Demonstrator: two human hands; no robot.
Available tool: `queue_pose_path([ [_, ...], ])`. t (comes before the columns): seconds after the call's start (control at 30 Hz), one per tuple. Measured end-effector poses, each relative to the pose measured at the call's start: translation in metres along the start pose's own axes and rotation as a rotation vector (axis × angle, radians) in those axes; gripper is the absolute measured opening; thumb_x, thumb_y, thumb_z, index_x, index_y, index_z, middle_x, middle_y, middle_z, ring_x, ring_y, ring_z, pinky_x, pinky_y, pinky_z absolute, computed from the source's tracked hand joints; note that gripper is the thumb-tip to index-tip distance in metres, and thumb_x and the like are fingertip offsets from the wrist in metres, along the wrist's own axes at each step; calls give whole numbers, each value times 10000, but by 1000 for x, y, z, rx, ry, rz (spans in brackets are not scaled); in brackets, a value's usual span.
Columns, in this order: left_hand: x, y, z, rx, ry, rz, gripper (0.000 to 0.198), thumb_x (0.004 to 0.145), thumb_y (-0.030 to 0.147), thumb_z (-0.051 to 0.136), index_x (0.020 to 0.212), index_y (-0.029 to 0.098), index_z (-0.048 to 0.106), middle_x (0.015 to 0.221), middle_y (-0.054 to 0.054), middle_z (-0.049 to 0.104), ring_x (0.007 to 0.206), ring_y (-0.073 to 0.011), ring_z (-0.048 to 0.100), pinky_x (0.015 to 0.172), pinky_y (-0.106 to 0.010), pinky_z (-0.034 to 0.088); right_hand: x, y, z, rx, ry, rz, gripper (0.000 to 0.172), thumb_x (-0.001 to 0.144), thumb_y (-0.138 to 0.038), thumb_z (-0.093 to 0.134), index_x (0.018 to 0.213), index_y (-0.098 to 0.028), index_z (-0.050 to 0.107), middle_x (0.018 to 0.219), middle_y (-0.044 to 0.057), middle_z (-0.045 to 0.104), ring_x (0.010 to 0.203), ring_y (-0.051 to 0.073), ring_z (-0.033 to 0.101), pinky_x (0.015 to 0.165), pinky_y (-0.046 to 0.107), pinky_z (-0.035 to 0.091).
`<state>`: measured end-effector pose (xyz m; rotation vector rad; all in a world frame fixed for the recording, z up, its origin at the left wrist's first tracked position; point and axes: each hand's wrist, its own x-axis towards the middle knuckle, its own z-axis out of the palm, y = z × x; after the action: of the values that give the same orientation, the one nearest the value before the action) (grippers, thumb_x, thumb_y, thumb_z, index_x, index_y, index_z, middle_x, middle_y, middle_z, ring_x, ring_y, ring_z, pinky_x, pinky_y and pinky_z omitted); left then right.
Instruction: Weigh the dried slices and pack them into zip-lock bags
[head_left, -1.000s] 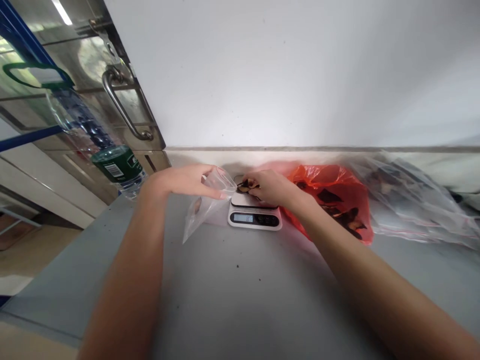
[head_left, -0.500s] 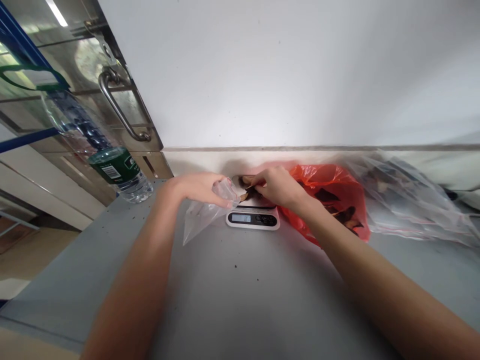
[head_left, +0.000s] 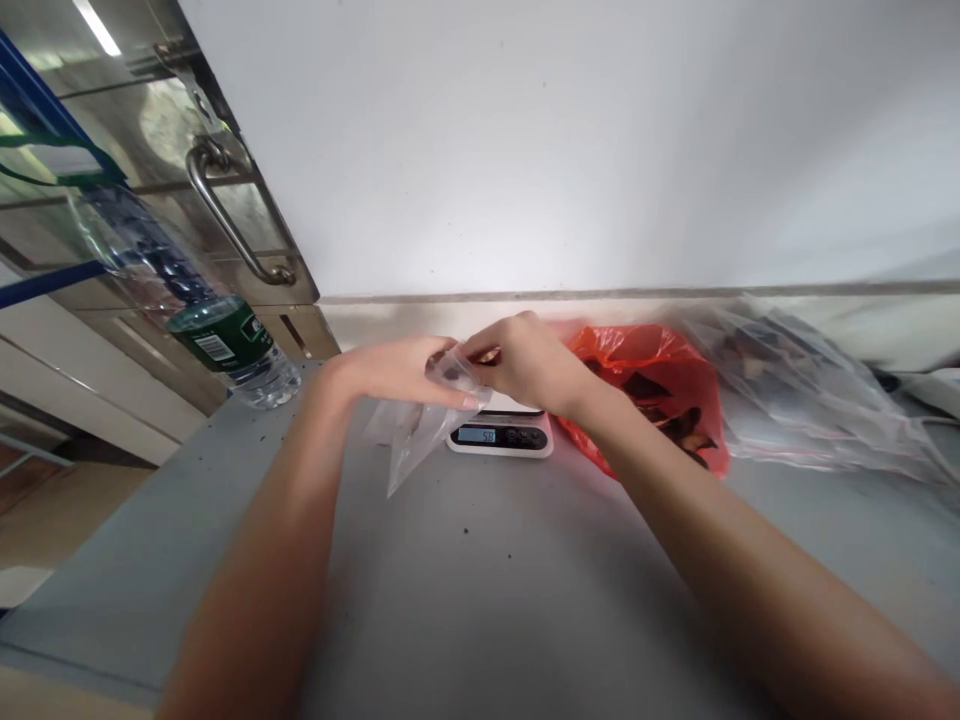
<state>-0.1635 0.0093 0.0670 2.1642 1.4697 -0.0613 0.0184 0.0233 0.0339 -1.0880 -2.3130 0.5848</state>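
My left hand grips a clear plastic bag near its mouth, thumb in front, the bag's corner hanging down toward the table. Closed fingers of my right hand are at the bag's mouth, pinching a dried brown piece that is mostly hidden. Below both hands is a white kitchen scale with a lit display that seems to read 58. Right of it sits a red plastic bag, its mouth spread, holding several dark brown dried pieces.
Several clear zip bags lie in a pile at the right. A large water bottle with a green label stands at the left table edge. The white wall rises behind the grey table, which has small dark crumbs on it.
My right hand has moved left from over the scale plate to the clear bag's mouth with the brown piece. The scale's reading has dropped. The view has shifted slightly.
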Motion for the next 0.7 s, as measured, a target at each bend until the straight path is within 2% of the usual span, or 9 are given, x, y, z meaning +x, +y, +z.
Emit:
queue_pose_path([
  [0.1, -2, 0, -2, -13, 17, -4, 715, 768, 737, 665, 1270, 230, 631, 1234, -94, 735, 1066, -313, 677, 871, -357, 497, 3, -1, 7, 64, -7, -21, 417, 772, 30, 578, 938, -211, 875, 850, 38, 822, 713, 152, 685, 663, 286, 516],
  [0.2, -4, -3, -4, -26, 26, -12, 739, 748, 741, 666, 1274, 224, 631, 1219, -99, 730, 1077, -315, 676, 888, -364, 503, 3, 0, 8, 287, -3, -36, 308, 790, -32, 623, 907, -188, 862, 939, 67, 829, 837, 182, 745, 764, 301, 579],
  [0.3, -7, -9, -6, -50, 42, -39, 829, 748, 771, 650, 1383, 242, 592, 1211, -83, 737, 1099, -312, 674, 921, -367, 511, 1, 0, 3, 460, 48, 23, 177, 837, -141, 696, 940, -165, 838, 993, 87, 826, 886, 191, 760, 804, 312, 613],
  [0.4, -13, -18, -9, -38, 74, -90, 914, 768, 796, 629, 1513, 282, 497, 1287, -73, 728, 1151, -307, 665, 965, -368, 510, 2, 5, 1, 338, 211, 130, 193, 891, -153, 645, 982, -140, 815, 993, 101, 815, 896, 209, 753, 792, 335, 611],
  [0.47, -18, -23, -12, -31, 89, -115, 938, 761, 797, 638, 1535, 290, 482, 1381, -81, 692, 1211, -315, 646, 997, -367, 502, 4, 13, 4, 173, 235, 158, 249, 905, -130, 618, 1078, -136, 797, 1074, 113, 804, 962, 229, 745, 850, 365, 597],
  [0.53, -22, -27, -14, -33, 94, -133, 919, 752, 790, 644, 1509, 283, 524, 1426, -88, 668, 1256, -337, 626, 1006, -371, 500, 6, 24, 10, 42, 112, 117, 351, 905, -172, 671, 1247, -153, 747, 1254, 139, 758, 1071, 257, 722, 926, 398, 574],
  [0.63, -26, -27, -17, -27, 109, -182, 873, 761, 777, 625, 1486, 294, 562, 1401, -79, 686, 1267, -376, 619, 986, -396, 513, 7, 38, 21, -99, -131, -11, 559, 885, -302, 769, 1424, -213, 651, 1537, 177, 570, 1299, 316, 617, 1039, 450, 515],
  [0.7, -27, -25, -17, -10, 125, -210, 872, 761, 774, 624, 1492, 303, 562, 1398, -76, 691, 1270, -392, 618, 983, -407, 517, 7, 42, 26, -184, -211, -70, 499, 910, -347, 749, 1392, -241, 678, 1586, 169, 514, 1382, 327, 554, 1079, 459, 479],
])
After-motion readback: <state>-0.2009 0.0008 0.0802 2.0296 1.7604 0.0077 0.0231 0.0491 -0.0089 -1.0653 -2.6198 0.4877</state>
